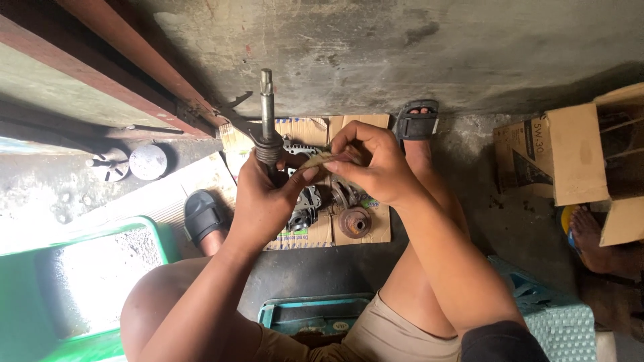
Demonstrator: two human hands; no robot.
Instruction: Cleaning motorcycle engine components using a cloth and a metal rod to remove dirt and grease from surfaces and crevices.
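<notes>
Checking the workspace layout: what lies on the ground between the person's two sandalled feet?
In the head view, flattened cardboard lies between the left sandal and right sandal, carrying metal engine parts.

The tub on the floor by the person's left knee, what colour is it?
Bright green tub, seen in the head view.

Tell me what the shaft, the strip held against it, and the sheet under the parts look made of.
Shaft in the left hand: looks like bare steel, dull grey, with a splined tip and threaded collar. Strip pinched by the right hand: thin, tan and flexible, possibly abrasive paper or cloth; hard to tell. Sheet: flattened brown corrugated cardboard, creased, stained, with printed edges.
</notes>
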